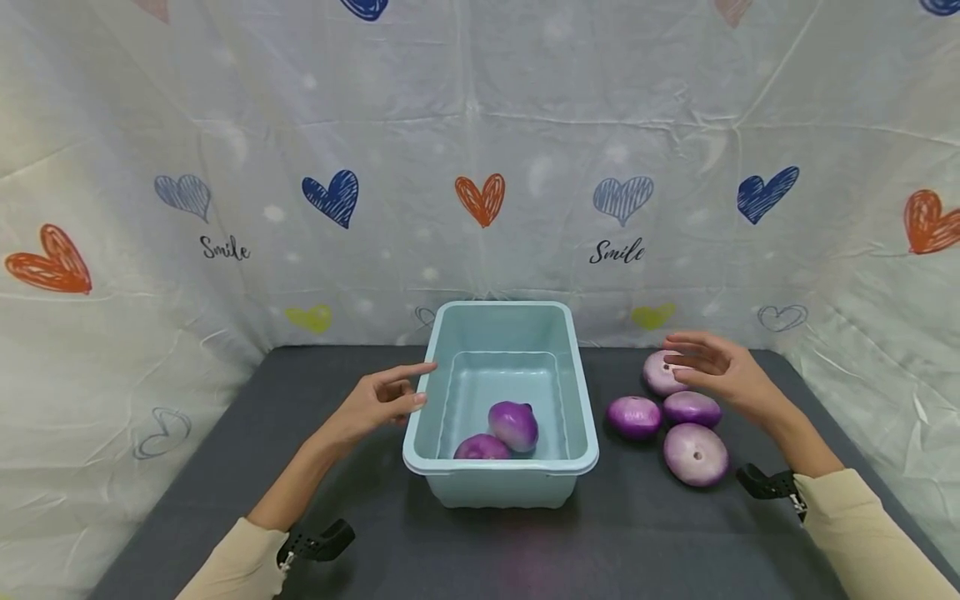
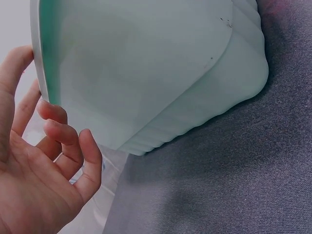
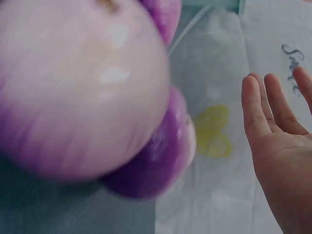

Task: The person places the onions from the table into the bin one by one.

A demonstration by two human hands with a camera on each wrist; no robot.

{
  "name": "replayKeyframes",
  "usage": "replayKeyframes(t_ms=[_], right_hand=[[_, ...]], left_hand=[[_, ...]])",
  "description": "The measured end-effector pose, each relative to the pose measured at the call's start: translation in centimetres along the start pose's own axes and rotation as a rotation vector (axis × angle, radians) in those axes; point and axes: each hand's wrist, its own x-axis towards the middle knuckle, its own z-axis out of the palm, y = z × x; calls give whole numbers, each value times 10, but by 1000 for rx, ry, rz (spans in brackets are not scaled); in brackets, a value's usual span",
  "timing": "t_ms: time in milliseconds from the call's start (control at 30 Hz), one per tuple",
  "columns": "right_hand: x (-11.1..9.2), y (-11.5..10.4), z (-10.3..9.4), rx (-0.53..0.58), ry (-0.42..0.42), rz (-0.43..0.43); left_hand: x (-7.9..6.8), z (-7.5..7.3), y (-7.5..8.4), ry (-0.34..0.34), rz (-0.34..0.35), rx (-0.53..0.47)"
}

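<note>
A light blue plastic bin (image 1: 501,487) stands at the middle of the table. Inside it, towards the near end, lie two red onions, one (image 1: 513,425) leaning beside the other (image 1: 482,447). My left hand (image 1: 378,400) is at the bin's left rim, index finger extended to the edge, thumb near the side and the other fingers loosely bent. On the right, my right hand (image 1: 716,371) hovers with parted fingers over the farthest onion (image 1: 657,377), partly covering it. Three more onions sit nearer: a purple one (image 1: 634,417), another (image 1: 693,409) and a pale-ended one (image 1: 696,455).
The dark cloth-covered table (image 1: 525,550) ends at a white curtain (image 1: 540,275) printed with hearts, right behind the bin. Black straps circle both wrists, their loose ends sticking out over the cloth.
</note>
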Motion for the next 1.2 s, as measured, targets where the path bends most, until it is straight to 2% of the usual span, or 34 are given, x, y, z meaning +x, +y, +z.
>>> replayKeyframes(t_ms=[233,633,833,1033,1200], right_hand=[[-23,8,-11,-25,46,30],[-40,16,-16,-51,56,13],[-37,21,-18,-94,82,54],[-26,29,-20,-211,96,110],[-15,36,-25,-281,68,184]], left_hand=[[1,-1,-2,1,3,-3],[0,0,-3,-9,-8,-24],[1,0,-1,-7,-14,-32],[1,0,-1,-10,-17,-44],[1,0,-2,-12,-12,-42]])
